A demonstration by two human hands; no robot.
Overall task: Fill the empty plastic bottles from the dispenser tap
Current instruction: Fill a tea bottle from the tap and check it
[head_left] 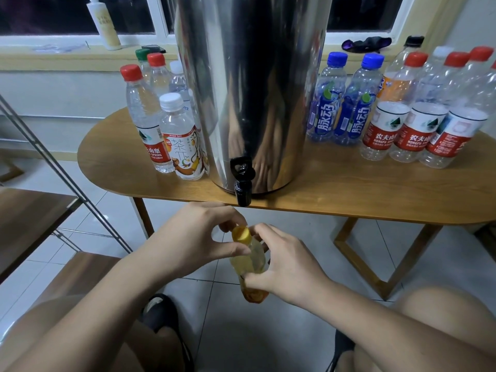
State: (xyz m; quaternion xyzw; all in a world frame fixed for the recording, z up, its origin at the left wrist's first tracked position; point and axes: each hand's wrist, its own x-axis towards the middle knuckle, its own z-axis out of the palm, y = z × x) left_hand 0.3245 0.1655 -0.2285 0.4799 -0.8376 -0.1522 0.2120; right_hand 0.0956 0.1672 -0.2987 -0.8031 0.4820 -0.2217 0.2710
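Small clear plastic bottle with yellow cap [252, 257] was held below the wooden table [349, 189] edge, near the black dispenser tap [243, 194]. Left hand [193, 237] grip pinched the cap end, right hand [290, 264] grip wrapped the body. Likely light, thin-walled and crushable, so squeeze gently.

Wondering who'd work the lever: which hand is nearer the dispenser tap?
Left. The left hand sits just below the tap, pinching the yellow cap of the bottle; the right hand is lower and further right, gripping the bottle's body.
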